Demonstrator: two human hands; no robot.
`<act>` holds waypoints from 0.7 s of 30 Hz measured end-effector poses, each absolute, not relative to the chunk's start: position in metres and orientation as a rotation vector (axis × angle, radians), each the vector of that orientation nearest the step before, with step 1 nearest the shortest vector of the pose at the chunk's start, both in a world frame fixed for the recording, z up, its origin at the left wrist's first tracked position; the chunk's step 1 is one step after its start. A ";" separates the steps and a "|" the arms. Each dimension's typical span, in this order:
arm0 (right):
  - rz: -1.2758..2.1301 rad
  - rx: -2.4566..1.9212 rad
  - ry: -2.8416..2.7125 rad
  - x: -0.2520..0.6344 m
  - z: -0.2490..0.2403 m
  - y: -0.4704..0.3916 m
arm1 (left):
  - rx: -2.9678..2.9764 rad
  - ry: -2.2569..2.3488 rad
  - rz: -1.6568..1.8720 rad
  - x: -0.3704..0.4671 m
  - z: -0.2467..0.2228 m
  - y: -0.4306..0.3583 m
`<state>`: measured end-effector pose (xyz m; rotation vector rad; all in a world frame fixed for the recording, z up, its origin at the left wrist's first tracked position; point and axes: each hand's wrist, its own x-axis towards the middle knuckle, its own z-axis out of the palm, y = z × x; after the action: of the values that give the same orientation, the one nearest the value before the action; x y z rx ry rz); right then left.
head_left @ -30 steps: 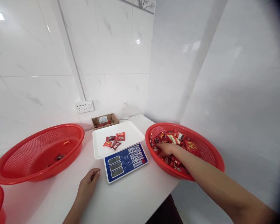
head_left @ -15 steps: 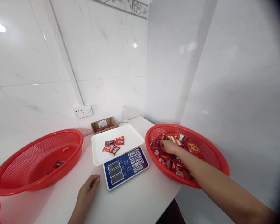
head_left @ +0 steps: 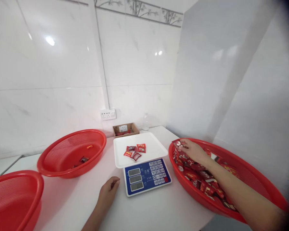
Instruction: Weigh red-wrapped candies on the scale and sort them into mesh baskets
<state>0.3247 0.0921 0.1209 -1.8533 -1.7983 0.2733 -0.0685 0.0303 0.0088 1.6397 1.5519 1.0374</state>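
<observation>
My right hand (head_left: 192, 150) is closed on a dark red candy packet (head_left: 177, 145), held above the near-left rim of a large red basket (head_left: 195, 205). Many wrapped candies (head_left: 195, 175) in red and brown lie in that basket under my forearm. My left hand (head_left: 109, 188) rests on the table with its fingers curled, just left of a digital scale (head_left: 148, 178) with a blue keypad panel; whether anything is inside the curl is hidden. On the scale's white tray (head_left: 156, 150) lie several small candy packets (head_left: 135, 152).
Behind the tray sit a small cardboard box (head_left: 132, 128) with red packets and a clear bottle (head_left: 145, 122). At left stands a red basket (head_left: 69, 144) holding a few packets, with another red basket (head_left: 14, 199) nearer. A wall socket (head_left: 108, 114) is above the box.
My right hand has come up out of the candies toward the basket's rim with a packet in its fingers. My view has swung left; my left hand keeps its place beside the scale.
</observation>
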 end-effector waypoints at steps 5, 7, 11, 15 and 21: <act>0.325 -1.693 -1.981 0.263 0.141 0.097 | 1.616 1.521 1.054 -0.068 0.006 0.029; 0.249 -1.711 -2.080 0.234 0.141 0.101 | 1.607 1.516 1.066 -0.068 0.005 0.029; 0.149 -1.709 -2.196 0.184 0.127 0.106 | 1.607 1.502 1.080 -0.067 0.006 0.027; 0.166 -1.647 -2.318 0.157 0.113 0.102 | 1.604 1.503 1.075 -0.068 0.006 0.026; 0.215 -1.576 -2.463 0.154 0.112 0.101 | 1.570 1.530 1.070 -0.068 0.004 0.027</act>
<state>0.1535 0.1010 0.1122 -1.5763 -2.4630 0.2150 -0.0681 0.0268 0.0036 1.5703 1.5297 1.0697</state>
